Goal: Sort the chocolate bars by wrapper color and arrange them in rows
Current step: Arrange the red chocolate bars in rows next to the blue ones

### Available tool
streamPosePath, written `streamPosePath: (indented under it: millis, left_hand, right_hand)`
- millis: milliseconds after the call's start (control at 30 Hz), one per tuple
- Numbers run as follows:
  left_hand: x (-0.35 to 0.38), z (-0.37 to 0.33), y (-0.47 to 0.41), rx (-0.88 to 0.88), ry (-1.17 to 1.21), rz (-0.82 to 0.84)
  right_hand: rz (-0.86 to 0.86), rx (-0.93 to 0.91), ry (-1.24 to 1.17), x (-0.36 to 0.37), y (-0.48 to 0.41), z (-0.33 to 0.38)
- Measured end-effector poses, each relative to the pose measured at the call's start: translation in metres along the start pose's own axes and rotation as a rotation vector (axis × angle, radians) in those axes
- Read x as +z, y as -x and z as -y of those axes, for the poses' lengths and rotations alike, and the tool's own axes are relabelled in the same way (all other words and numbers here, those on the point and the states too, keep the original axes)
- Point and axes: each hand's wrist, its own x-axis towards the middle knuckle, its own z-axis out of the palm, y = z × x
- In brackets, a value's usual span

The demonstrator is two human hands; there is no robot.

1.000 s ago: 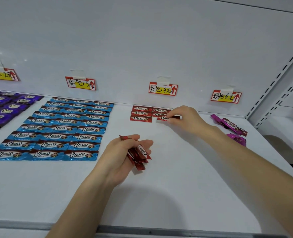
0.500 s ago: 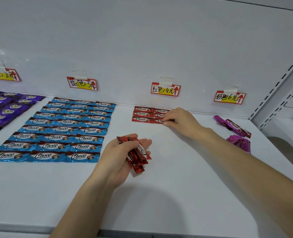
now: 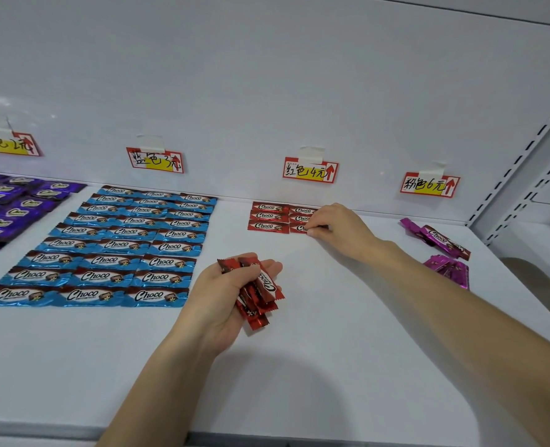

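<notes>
A white shelf (image 3: 331, 366) fills the view, its grey front edge (image 3: 41, 429) running along 6 to 7 o'clock. Behind it rises a plain white back panel (image 3: 267, 75). Four red-bordered price labels with yellow patches and red arrows are taped to the panel's foot: one at 9 o'clock (image 3: 7, 144), cut by the frame edge, one at 10 o'clock (image 3: 155, 160), one at 1 o'clock (image 3: 310, 171) and one at 2 o'clock (image 3: 430, 185) — all handwritten. A slotted upright (image 3: 522, 162) slants across 2 o'clock, with a neighbouring shelf (image 3: 538, 240) beyond it at 3 o'clock.
</notes>
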Motion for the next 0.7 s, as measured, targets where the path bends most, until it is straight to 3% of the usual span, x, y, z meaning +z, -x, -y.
streamPosePath:
  millis: [267,700]
  left_hand:
    - [-0.002,0.0,-0.001,0.007,-0.009,0.001]
    - [-0.005,0.0,-0.001,0.004,0.001,-0.028]
  right_hand:
    - [-0.059,-0.019,-0.04,-0.002,-0.002,0.017]
    - [0.027,-0.059,-0.006,0.019,-0.02,0.029]
